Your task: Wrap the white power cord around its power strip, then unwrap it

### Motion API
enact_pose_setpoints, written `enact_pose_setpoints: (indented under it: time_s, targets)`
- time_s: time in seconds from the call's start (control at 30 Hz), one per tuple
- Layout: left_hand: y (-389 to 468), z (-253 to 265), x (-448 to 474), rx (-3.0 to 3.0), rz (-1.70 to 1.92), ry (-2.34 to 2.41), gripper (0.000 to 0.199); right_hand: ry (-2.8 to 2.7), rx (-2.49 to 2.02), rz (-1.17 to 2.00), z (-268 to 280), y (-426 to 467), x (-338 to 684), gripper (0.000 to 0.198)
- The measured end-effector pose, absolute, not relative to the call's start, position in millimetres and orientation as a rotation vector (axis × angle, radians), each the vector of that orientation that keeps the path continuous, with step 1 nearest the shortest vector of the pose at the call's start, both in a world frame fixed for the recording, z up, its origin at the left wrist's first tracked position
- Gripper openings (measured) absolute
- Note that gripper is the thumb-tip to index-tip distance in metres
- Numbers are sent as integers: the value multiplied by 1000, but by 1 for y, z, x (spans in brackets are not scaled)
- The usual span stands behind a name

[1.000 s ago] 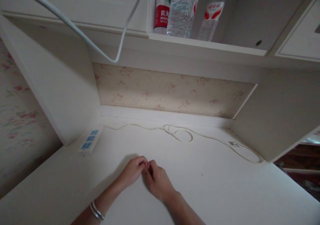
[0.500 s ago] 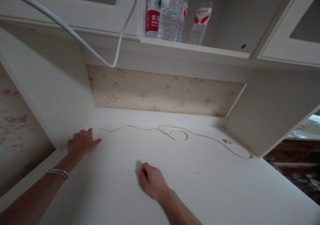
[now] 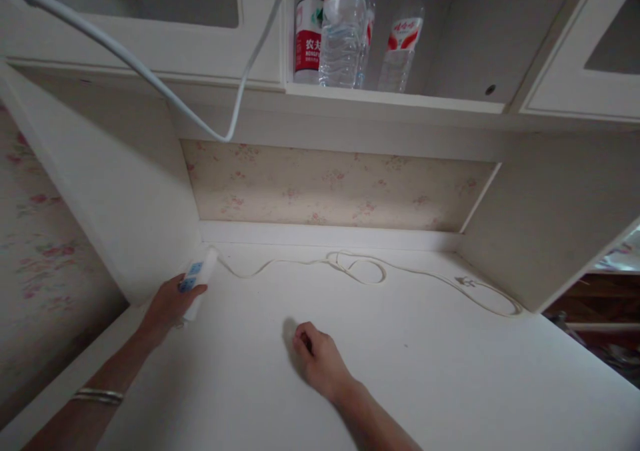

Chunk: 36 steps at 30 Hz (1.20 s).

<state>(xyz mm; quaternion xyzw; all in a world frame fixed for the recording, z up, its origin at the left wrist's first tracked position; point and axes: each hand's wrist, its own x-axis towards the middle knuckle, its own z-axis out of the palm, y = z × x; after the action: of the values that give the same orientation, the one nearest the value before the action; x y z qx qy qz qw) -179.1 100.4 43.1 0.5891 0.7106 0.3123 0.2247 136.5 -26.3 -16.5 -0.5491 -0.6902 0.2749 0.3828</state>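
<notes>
ok so my left grip (image 3: 170, 303) is closed around the near half of a white power strip (image 3: 203, 269), thumb over the right side and the other fingers going round the left edge; the strip sits at the far left of the table (image 3: 350, 317), just beside the left side panel (image 3: 115, 177), with a couple of its blue socket faces showing past my hand; can't tell from here whether it's fully off the surface or partly resting on it; two silvery bangles (image 3: 99, 395) are on that same wrist; my right grip (image 3: 320, 357) is near the middle, well apart from the strip, fingers curled in to a loose fist with the thumb up against them, and I honestly can't tell if anything's tucked inside; a thin pale cord (image 3: 300, 261) leaves the far end of the strip, wiggles along the back, makes a loop around the middle and runs over to the right, where the plug (image 3: 467, 281) lies near another loop; up on the shelf (image 3: 400, 101) there's a red-labelled bottle (image 3: 307, 47), a clear bottle (image 3: 343, 44) right by it and a slimmer one (image 3: 401, 44) further right; a bent white tube (image 3: 234, 114) hangs across the upper left
</notes>
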Motion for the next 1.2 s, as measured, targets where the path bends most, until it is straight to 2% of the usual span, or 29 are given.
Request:
enact_pose_setpoints:
  time_s: [0.1,0.2,0.33,0.5,0.77,0.9,1.03,1.2]
  targets:
    - [72,54,-146,1411,1117,1802,69,-1618,-1366,756,-19,-22,136,22]
    - [47,59,-118,1351,1181,1540,66,-1475,-1363,792,-20,-20,137,25]
    - [24,58,-93,1392,1147,1266,61,-1293,-1313,880,-18,-19,137,29]
    - [3,51,-69,1480,900,1016,70,-1206,-1225,989,-19,-18,134,43]
    - [-10,37,-48,1612,788,929,73,-1214,-1179,1035,-20,-18,134,61]
    - [10,34,-58,1707,877,1052,69,-1205,-1184,1074,-19,-20,135,55]
    - [62,35,-92,1817,991,1419,59,-1149,-1172,1124,-17,-16,140,45]
    - [125,31,-157,2028,683,1931,49,-1234,-1312,959,-10,9,198,33]
